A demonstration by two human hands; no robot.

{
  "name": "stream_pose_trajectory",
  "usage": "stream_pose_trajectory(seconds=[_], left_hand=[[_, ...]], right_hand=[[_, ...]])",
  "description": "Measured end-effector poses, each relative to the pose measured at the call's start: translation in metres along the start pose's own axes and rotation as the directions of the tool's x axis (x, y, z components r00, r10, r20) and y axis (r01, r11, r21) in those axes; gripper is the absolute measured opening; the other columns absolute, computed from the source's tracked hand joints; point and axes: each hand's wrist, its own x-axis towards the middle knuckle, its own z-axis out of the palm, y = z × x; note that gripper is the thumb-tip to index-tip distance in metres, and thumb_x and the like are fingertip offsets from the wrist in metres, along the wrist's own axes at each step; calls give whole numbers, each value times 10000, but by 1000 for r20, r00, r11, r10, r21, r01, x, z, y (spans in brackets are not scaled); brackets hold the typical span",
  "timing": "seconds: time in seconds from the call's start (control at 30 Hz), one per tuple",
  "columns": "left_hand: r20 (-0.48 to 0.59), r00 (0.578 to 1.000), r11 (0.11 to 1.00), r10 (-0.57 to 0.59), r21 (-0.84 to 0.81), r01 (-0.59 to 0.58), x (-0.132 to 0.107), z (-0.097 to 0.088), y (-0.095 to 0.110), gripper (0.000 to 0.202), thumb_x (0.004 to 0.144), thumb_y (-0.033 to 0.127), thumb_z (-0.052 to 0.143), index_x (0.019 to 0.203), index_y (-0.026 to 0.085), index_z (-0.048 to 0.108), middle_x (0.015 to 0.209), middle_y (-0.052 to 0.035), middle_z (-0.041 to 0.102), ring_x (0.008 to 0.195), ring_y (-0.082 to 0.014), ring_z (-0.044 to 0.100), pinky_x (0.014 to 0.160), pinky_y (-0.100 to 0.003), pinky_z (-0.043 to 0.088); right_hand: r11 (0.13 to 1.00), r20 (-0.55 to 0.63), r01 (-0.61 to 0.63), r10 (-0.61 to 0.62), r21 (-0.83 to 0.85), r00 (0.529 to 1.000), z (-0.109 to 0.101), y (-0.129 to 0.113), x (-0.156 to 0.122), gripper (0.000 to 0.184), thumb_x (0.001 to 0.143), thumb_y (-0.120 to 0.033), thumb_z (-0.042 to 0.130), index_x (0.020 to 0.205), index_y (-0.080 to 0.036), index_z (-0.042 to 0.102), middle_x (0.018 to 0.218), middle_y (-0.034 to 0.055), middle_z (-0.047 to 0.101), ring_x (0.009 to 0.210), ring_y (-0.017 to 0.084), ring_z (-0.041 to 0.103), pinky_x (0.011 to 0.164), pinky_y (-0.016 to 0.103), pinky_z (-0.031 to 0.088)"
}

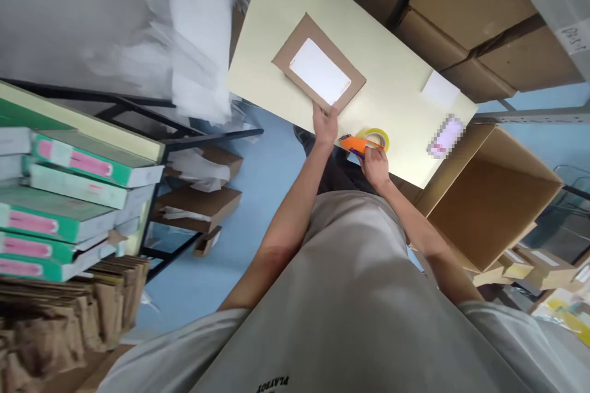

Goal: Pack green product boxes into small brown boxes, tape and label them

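A flat brown cardboard box (284, 66) with a white label (319, 71) lies on the pale yellow table. At its near edge is my left hand (326, 124), gripping the cardboard with the fingers partly hidden under it. My right hand (375, 166) is closed on an orange tape dispenser (353, 143) at the table's near edge. The dispenser carries a roll of yellowish clear tape (386, 135). It is to the right of the box, apart from it.
On the table (391, 86) lie a white paper stack (440, 89) and a blurred-out purple item (445, 136). A large open carton (493, 202) stands at the right, closed cartons (470, 0) behind. Green-and-white boxes (78, 163) and folded brown cardboard (92, 307) are stacked at the left.
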Motion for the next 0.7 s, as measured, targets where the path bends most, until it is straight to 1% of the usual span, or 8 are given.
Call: stream_pose_trajectory(seconds=[0.1, 0.17, 0.23, 0.33, 0.47, 0.6, 0.67, 0.7], left_hand=[[57, 998, 999, -39, 33, 37, 9, -32, 15, 968, 842, 939, 801, 1540, 287, 643, 1570, -136, 719, 1572, -327, 634, 1397, -488, 432], [91, 995, 997, -50, 67, 44, 13, -44, 22, 946, 837, 939, 805, 1504, 284, 662, 1574, -142, 720, 1557, -324, 645, 1393, -490, 436], [113, 992, 993, -65, 108, 52, 14, -50, 27, 927, 845, 931, 802, 1481, 270, 671, 1567, -159, 722, 1545, -322, 654, 1389, -496, 439], [106, 988, 980, -113, 176, 93, 15, -51, 32, 876, 879, 879, 812, 1468, 246, 669, 1530, -169, 740, 1535, -317, 660, 1380, -497, 451], [52, 982, 954, -183, 252, 165, 14, -48, 46, 705, 968, 700, 828, 1434, 197, 664, 1489, -174, 762, 1475, -307, 698, 1362, -475, 480], [33, 970, 927, -241, 302, 220, 12, -44, 62, 506, 1049, 489, 774, 1432, 184, 647, 1505, -162, 760, 1447, -267, 711, 1340, -434, 504], [29, 965, 916, -261, 322, 238, 11, -42, 68, 477, 1064, 443, 748, 1448, 185, 632, 1527, -156, 749, 1450, -246, 706, 1325, -412, 514], [26, 962, 909, -270, 337, 246, 10, -42, 72, 481, 1069, 444, 740, 1459, 186, 624, 1534, -155, 743, 1454, -239, 702, 1316, -401, 518]], right_hand=[[998, 63, 54, -56, 32, 996, -4, -22, 9, 395, 1200, -365, 487, 1332, -43, 674, 1129, 257, 798, 1129, 365, 728, 1145, 495, 499], [997, 93, 54, -59, 51, 994, -9, -30, 14, 413, 1207, -364, 461, 1346, -29, 659, 1137, 263, 799, 1133, 362, 731, 1152, 487, 484], [997, 115, 43, -50, 60, 992, -15, -34, 17, 417, 1208, -361, 453, 1346, -21, 651, 1138, 269, 803, 1137, 365, 736, 1158, 483, 476], [997, 126, 40, -49, 72, 991, -23, -31, 16, 394, 1188, -335, 500, 1373, -17, 641, 1183, 285, 813, 1169, 373, 745, 1167, 479, 473], [995, 142, -36, 23, 91, 990, -29, -10, -8, 434, 1173, -330, 529, 1454, -10, 610, 1206, 283, 828, 1166, 375, 774, 1180, 480, 475], [982, 173, -171, 155, 82, 973, -31, 32, -39, 444, 1171, -368, 541, 1438, -18, 602, 1121, 261, 841, 1099, 384, 798, 1165, 494, 480], [974, 158, -212, 198, 79, 967, -35, 52, -37, 447, 1164, -354, 551, 1440, -4, 585, 1117, 273, 838, 1086, 391, 799, 1151, 496, 479], [972, 145, -222, 209, 80, 967, -39, 61, -30, 436, 1156, -334, 559, 1431, 3, 585, 1124, 282, 836, 1092, 394, 797, 1148, 494, 475]])
